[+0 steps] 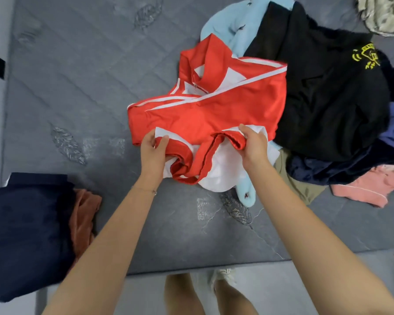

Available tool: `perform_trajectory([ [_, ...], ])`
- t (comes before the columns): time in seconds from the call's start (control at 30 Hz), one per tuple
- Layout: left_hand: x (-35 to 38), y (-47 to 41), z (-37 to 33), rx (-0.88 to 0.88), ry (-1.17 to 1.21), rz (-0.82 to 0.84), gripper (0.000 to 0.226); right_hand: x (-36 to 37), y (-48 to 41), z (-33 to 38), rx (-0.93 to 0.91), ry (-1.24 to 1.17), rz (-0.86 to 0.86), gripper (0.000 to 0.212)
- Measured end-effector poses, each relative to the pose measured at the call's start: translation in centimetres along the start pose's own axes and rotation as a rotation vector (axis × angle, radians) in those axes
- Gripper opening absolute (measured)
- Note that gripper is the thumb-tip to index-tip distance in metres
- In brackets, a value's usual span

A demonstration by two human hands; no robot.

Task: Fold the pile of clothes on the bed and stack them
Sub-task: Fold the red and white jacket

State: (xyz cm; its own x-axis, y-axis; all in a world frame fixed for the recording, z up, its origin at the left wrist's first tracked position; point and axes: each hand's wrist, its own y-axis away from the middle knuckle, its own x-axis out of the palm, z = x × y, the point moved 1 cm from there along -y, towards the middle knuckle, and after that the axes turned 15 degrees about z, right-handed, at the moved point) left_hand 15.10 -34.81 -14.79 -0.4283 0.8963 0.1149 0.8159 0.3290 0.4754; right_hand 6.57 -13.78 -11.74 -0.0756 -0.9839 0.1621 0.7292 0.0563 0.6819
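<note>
Grey quilted bed (77, 92), clothes pile (328, 98), folded navy stack (25, 235)

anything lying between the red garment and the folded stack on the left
Nothing visible does: only mattress lies between the red garment and the navy stack at lower left.

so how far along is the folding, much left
Early on, it seems. Done: a navy garment lies stacked over a rust one at the left. In hand: the left hand and right hand both grip the near edge of a red and white garment on the bed. Left: the heap at right, with a black top and light blue, khaki and pink pieces, looks unfolded.
</note>
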Motion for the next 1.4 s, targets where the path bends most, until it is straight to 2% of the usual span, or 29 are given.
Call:
perform_trajectory([
  [0.1,-1.1,-2.6,-0.9,-0.011,-0.010,-0.005,0.035,1.2,-2.0,1.2,-0.022,-0.020,-0.044,0.029],
  [0.23,-2.2,-6.3,-2.0,-0.001,0.030,-0.020,0.037,2.3,-5.0,3.1,-0.114,-0.040,-0.062,0.011],
  [0.4,-1.5,-10.7,-3.4,0.017,-0.116,0.013,0.025,3.7,-8.9,6.4,-0.163,0.040,-0.043,0.019],
  [0.47,-1.2,-12.6,-4.0,0.017,-0.076,-0.038,0.025,4.1,-10.1,7.7,-0.155,0.014,-0.042,0.007],
  [0.53,-1.2,-14.6,-4.3,-0.008,0.032,-0.125,0.029,4.4,-11.1,9.0,-0.152,-0.009,-0.041,0.019],
  [0.6,-1.5,-16.4,-4.5,-0.039,0.107,-0.186,0.036,4.8,-12.0,10.5,-0.140,-0.020,-0.049,0.016],
  [0.7,-2.2,-18.7,-4.4,-0.022,0.114,-0.182,0.040,5.0,-13.9,12.3,-0.121,-0.002,-0.094,0.005],
  [0.77,-2.3,-19.8,-4.1,-0.016,0.136,-0.173,0.037,5.4,-14.8,13.2,-0.122,0.050,-0.098,0.035],
  [0.8,-2.1,-20.2,-4.1,-0.008,0.149,-0.171,0.032,5.4,-15.2,13.5,-0.131,0.063,-0.086,0.042],
  [0.9,-1.0,-21.0,-4.3,0.060,0.243,-0.146,0.028,5.8,-16.1,13.7,-0.175,0.097,-0.013,0.018],
  [0.97,0.0,-20.8,-4.1,0.033,0.309,-0.146,0.036,6.1,-16.4,13.4,-0.242,0.238,0.024,0.020],
  [1.03,0.7,-20.2,-3.6,0.019,0.145,-0.101,0.049,6.2,-16.4,12.7,-0.293,0.413,0.076,0.007],
  [1.13,1.6,-18.9,-2.2,0.138,-0.399,0.109,0.053,6.0,-16.0,11.6,-0.396,0.643,0.145,0.047],
  [1.2,2.3,-18.1,-0.9,0.235,-0.759,0.201,0.049,5.8,-15.6,10.8,-0.476,0.810,0.175,0.056],
  [1.23,2.6,-17.7,-0.3,0.229,-0.901,0.226,0.050,5.5,-15.3,10.4,-0.510,0.876,0.179,0.059],
  [1.33,2.7,-16.6,1.3,0.081,-1.213,0.284,0.059,4.2,-14.5,9.7,-0.599,1.177,0.058,0.062],
  [1.4,2.6,-15.7,2.1,0.070,-1.324,0.276,0.066,2.6,-13.9,9.0,-0.618,1.289,-0.066,0.066],
])
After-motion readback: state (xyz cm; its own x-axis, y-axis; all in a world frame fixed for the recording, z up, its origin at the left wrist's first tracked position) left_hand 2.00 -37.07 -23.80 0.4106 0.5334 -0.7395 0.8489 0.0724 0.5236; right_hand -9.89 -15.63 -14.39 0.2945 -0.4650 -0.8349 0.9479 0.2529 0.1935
